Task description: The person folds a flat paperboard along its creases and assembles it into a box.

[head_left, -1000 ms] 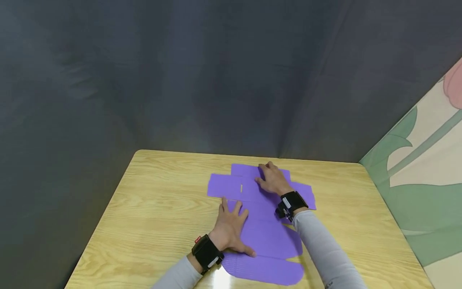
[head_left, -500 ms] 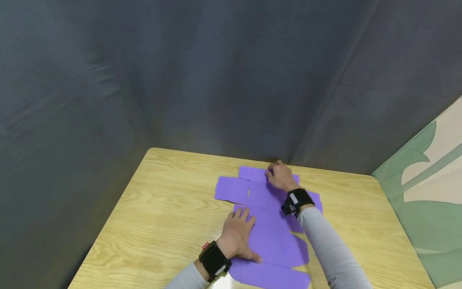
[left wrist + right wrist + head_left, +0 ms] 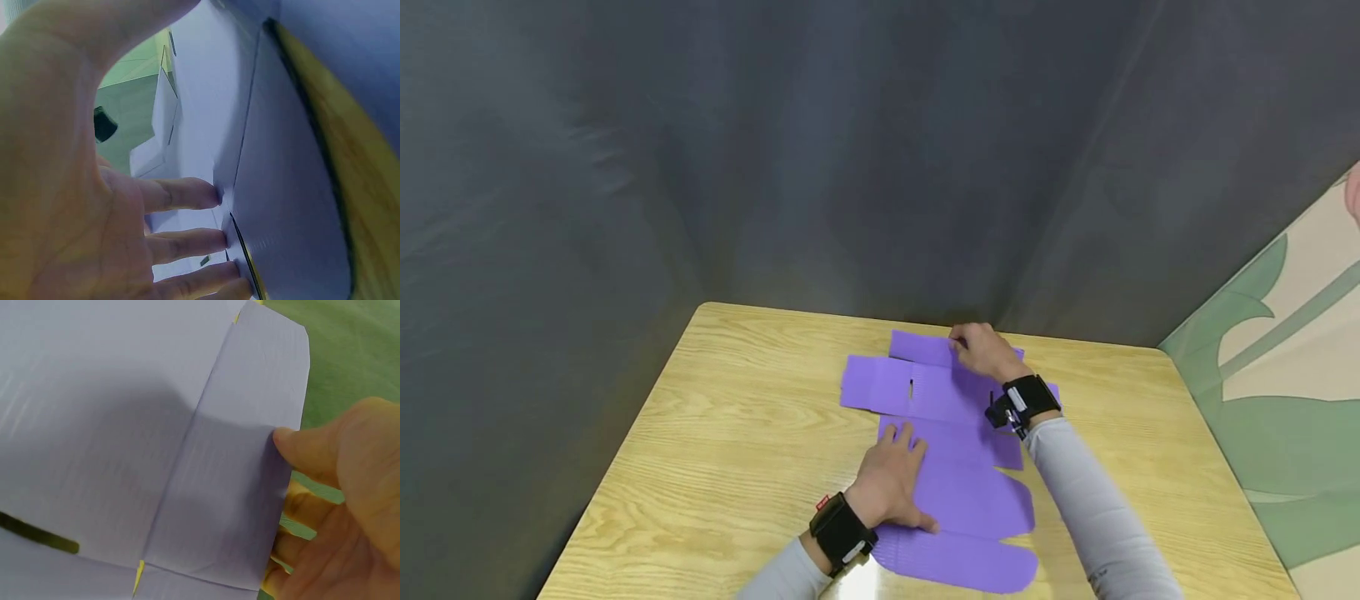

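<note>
An unfolded purple cardboard box lies along the table, its side flaps spread out. My left hand rests on its near left part with fingers spread and thumb pointing right. In the left wrist view the fingertips touch the card near a fold line. At the far end, my right hand pinches the end flap. The right wrist view shows my thumb on the flap's inner face, fingers behind its edge. The flap tilts up along its crease. A small slot shows in the panel beside it.
The wooden table extends to both sides of the cardboard. A dark curtain hangs right behind its far edge. On the right hangs a cloth with a green leaf pattern.
My right hand has moved from lying over the far flap to pinching its far edge, and the flap has tilted up. My left hand stays on the cardboard. The head view shifted slightly.
</note>
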Tool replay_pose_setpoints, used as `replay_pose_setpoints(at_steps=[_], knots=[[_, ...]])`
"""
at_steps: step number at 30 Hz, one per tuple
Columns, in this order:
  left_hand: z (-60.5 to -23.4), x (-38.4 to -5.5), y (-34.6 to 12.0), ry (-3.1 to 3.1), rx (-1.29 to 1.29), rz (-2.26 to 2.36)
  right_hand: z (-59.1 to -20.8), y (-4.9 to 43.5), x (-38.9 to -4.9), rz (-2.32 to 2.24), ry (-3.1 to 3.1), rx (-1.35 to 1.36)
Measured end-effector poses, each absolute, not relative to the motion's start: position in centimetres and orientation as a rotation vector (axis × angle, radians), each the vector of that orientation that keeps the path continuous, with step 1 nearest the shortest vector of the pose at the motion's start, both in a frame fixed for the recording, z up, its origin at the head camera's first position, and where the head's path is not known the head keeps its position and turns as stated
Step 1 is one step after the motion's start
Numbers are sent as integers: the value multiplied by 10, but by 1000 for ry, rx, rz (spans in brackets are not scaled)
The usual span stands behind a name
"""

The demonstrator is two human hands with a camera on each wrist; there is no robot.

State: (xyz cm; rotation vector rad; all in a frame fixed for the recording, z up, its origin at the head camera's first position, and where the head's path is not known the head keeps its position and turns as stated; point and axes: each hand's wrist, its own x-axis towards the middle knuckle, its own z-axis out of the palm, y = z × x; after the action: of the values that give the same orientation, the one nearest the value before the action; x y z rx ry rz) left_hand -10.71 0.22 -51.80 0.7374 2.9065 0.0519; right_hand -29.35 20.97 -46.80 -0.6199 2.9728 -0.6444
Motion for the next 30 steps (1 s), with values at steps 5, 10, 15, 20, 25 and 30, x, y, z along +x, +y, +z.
replay_pose_setpoints(at_steps=[5, 10, 15, 20, 25, 30], knots=[[-515, -108, -2, 2894, 719, 61, -448, 206, -290, -652, 2943, -666], [-512, -106, -3, 2894, 716, 85, -433, 205, -281, -635, 2935, -699], [-511, -103, -5, 2914, 743, 116, -419, 204, -267, -631, 2928, -738], [-509, -105, -8, 2931, 755, 132, -410, 200, -255, -640, 2883, -785], [-509, -105, -11, 2937, 760, 127, -409, 195, -243, -613, 2891, -787], [-511, -102, -14, 2931, 757, 159, -412, 192, -229, -582, 2934, -817]])
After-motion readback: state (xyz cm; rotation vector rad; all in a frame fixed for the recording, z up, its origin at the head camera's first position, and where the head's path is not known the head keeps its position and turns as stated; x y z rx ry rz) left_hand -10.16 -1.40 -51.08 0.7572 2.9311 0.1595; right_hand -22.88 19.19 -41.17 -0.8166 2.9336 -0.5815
